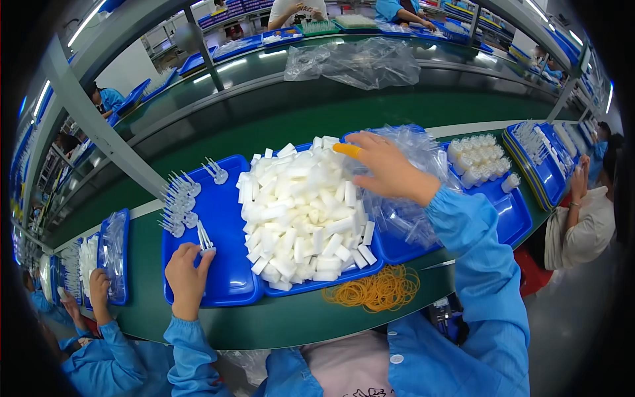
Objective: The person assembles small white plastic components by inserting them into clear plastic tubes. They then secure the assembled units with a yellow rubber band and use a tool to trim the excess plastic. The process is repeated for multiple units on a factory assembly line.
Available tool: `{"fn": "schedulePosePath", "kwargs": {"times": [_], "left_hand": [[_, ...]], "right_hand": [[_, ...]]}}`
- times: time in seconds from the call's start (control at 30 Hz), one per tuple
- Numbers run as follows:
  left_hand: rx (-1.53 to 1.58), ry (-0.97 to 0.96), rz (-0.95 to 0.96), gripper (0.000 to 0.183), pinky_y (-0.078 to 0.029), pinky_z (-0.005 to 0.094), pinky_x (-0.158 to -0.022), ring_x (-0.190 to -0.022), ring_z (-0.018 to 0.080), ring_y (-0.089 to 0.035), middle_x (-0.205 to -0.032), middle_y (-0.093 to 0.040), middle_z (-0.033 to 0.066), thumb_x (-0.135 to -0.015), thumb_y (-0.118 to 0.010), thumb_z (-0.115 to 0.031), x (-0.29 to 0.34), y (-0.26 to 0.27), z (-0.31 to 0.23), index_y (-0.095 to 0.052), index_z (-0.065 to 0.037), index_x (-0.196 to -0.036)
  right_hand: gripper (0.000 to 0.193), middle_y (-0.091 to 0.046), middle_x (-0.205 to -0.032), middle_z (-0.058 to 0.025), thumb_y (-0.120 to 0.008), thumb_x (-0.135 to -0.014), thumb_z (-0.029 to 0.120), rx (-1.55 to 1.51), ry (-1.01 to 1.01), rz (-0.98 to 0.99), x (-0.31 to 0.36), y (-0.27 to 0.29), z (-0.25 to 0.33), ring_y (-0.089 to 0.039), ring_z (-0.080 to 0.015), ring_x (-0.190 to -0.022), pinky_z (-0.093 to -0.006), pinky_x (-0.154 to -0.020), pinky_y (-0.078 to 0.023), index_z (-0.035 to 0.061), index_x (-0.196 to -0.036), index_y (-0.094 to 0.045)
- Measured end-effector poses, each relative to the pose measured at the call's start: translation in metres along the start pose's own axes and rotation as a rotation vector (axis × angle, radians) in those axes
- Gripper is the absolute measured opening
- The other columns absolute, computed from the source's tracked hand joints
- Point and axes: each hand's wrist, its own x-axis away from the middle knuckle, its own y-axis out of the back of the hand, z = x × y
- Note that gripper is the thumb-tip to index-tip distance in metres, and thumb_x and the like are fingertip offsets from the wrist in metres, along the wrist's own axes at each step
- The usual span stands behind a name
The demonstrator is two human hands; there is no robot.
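Observation:
My left hand [185,278] is closed, thumb and fingertips pinching a small transparent plastic part [204,237] with thin prongs, over the blue tray [228,274] on the left. Several similar pronged parts [178,198] stand grouped at that tray's left and far edges. In the middle, another tray is heaped with short white foam-like pieces [297,218]. My right hand [387,162] hovers between this heap's far right corner and a tray of transparent plastic bags [403,218]. Its fingers are apart, with nothing visible in them. A yellow finger cot [346,150] covers one fingertip.
Yellow rubber bands [374,288] lie in a pile on the green tabletop [278,324]. To the right, a blue tray [509,215] bears bundled white-and-transparent pieces [476,159]. A grey post [99,122] rises at left. Other people work on both sides and across the conveyor.

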Motion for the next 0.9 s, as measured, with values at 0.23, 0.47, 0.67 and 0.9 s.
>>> {"fn": "schedulePosePath", "kwargs": {"times": [0.23,0.47,0.67,0.9], "left_hand": [[0.092,0.281,0.063,0.024,-0.045,0.0331,-0.055,-0.065,0.0236,-0.06,-0.073,-0.058,0.0068,-0.074,-0.075,-0.019,0.005,0.003,-0.002,-0.064,-0.005,-0.09],[0.091,0.115,0.007,0.026,-0.046,0.0333,-0.058,-0.066,0.0228,-0.059,-0.081,-0.057,0.0072,-0.073,-0.074,-0.014,0.009,0.001,-0.003,-0.065,-0.008,-0.096],[0.022,0.089,0.041,0.025,-0.046,0.0339,-0.059,-0.071,0.0237,-0.058,-0.085,-0.055,0.0064,-0.074,-0.073,-0.011,0.011,0.004,-0.009,-0.067,-0.011,-0.098],[-0.003,0.041,0.09,0.022,-0.045,0.0342,-0.06,-0.07,0.0245,-0.057,-0.084,-0.053,0.007,-0.076,-0.069,-0.008,0.008,0.006,-0.019,-0.066,-0.01,-0.098]], "right_hand": [[0.029,-0.055,-0.126,-0.007,-0.064,-0.08,0.015,-0.005,-0.043,0.161,0.008,-0.004,-0.016,-0.048,-0.0279,-0.119,-0.051,-0.106,-0.029,0.0125,-0.109,-0.063],[0.02,-0.057,-0.122,-0.0052,-0.065,-0.079,0.014,0.028,0.001,0.108,0.041,0.018,0.0,-0.049,-0.0261,-0.118,-0.0496,-0.101,-0.033,0.0103,-0.099,-0.066],[0.024,-0.055,-0.122,-0.0044,-0.067,-0.077,0.015,0.161,0.044,0.099,0.068,0.021,0.009,-0.046,-0.0253,-0.12,-0.0488,-0.101,-0.033,0.0099,-0.101,-0.067],[0.039,-0.05,-0.128,-0.0058,-0.065,-0.079,0.017,0.273,0.033,0.163,0.09,0.016,0.032,-0.038,-0.0275,-0.128,-0.0497,-0.106,-0.029,0.0109,-0.117,-0.06]]}}
